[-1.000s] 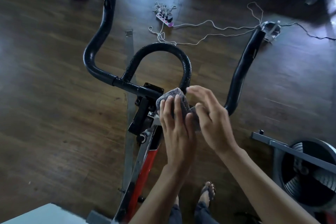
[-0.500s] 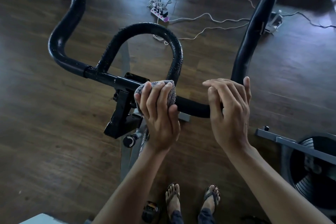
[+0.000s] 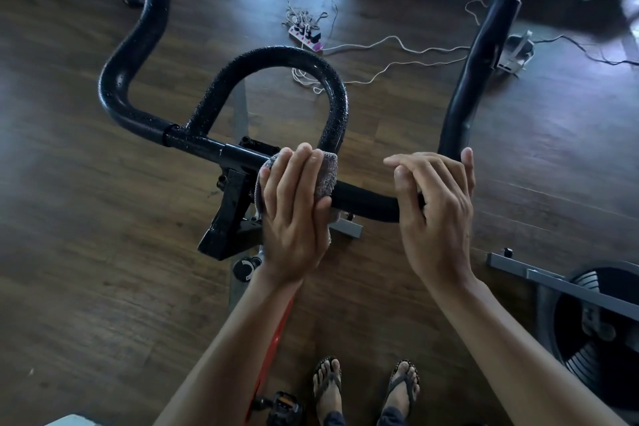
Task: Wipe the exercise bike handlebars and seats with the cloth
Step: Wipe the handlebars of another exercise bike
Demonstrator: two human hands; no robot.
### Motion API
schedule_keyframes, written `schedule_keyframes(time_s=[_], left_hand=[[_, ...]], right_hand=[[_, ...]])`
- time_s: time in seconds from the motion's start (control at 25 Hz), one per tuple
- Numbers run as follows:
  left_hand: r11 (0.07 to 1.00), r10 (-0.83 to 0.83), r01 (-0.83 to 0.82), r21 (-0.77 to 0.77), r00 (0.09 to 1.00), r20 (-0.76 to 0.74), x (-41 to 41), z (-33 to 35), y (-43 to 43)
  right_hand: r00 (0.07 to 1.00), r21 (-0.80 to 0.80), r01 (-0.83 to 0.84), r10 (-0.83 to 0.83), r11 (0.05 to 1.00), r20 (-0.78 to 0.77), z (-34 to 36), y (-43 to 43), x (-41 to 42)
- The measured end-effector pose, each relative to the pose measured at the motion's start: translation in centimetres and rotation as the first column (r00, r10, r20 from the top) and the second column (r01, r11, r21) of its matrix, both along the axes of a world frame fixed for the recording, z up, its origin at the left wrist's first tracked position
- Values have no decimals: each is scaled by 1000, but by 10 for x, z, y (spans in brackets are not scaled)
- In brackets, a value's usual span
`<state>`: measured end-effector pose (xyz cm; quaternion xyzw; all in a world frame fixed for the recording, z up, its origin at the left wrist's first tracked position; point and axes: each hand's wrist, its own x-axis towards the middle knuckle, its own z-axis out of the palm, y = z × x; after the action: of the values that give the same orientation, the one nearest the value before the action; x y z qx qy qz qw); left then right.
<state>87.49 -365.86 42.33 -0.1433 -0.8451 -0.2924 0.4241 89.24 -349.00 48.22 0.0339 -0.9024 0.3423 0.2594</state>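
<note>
The exercise bike's black handlebar runs across the middle of the head view, with a centre loop and two upright side grips. A grey cloth is wrapped over the crossbar just right of the centre clamp. My left hand lies over the cloth, its thumb curled under it against the bar. My right hand grips the bare crossbar further right, at the base of the right upright grip. No seat is in view.
A power strip with white cables lies on the dark wood floor beyond the bike. A second machine's flywheel stands at the lower right. A pedal and my sandalled feet are below. Someone's legs stand at top left.
One second ago both hands held the cloth at the centre clamp. The right hand has since moved right onto the bare bar. The left hand with the cloth has slid slightly right along the crossbar.
</note>
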Motion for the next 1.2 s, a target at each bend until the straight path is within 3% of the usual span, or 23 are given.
schedule_keyframes(time_s=[0.28, 0.4, 0.48, 0.64, 0.8, 0.96, 1.2], left_hand=[[963, 20, -25, 268, 1000, 22, 12, 21, 20], [992, -35, 32, 124, 999, 26, 32, 20, 51], [999, 27, -29, 20, 998, 59, 34, 6, 69], [982, 165, -171, 75, 983, 79, 30, -7, 105], [987, 149, -150, -52, 988, -36, 31, -13, 105], [953, 281, -285, 106, 958, 52, 24, -7, 112], [971, 231, -225, -82, 970, 80, 40, 4, 107]], right_hand=[[995, -82, -79, 83, 994, 49, 5, 7, 1], [990, -131, -132, 138, 983, 39, 8, 17, 2], [984, -152, -176, 177, 973, -13, 6, 30, 2], [975, -149, -221, 218, 964, -40, -4, 60, -10], [952, -122, -305, 303, 944, -38, -10, 75, -21], [935, -138, -354, 352, 925, -37, -11, 78, -21], [922, -120, -373, 383, 920, 65, 1, 84, -20]])
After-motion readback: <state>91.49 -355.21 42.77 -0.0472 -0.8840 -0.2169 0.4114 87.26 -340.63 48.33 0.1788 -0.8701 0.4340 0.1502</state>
